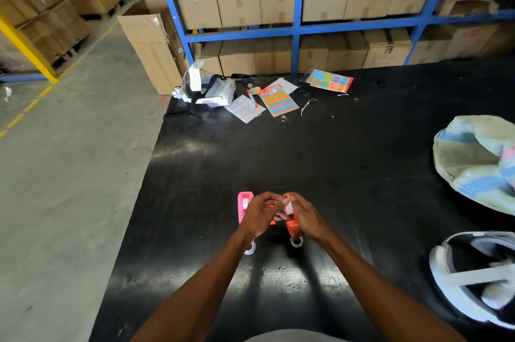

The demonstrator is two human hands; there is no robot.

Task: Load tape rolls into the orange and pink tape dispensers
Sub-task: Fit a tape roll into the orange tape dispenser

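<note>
We look down on a glossy black counter, scuffed and streaked with glare, where both hands meet over the orange plastic tape dispenser. The left hand and the right hand both have their fingers curled round the dispenser and hold it just above the counter. A small pale piece shows at its top between the fingertips, and we cannot tell what it is. The boxy pink plastic tape dispenser lies flat just beside the left hand. Two small clear tape rolls with white cores rest on the counter, one under the left wrist, the other under the right. At the far edge lie a white moulded headset, a card of coloured striped labels, a sheet of blank white labels, and a bagged sheet of coloured squares with handwriting too small to read. A woven plastic sack slumps at the right. Behind, blue steel racking carries taped brown cardboard boxes; their print is illegible.
</note>
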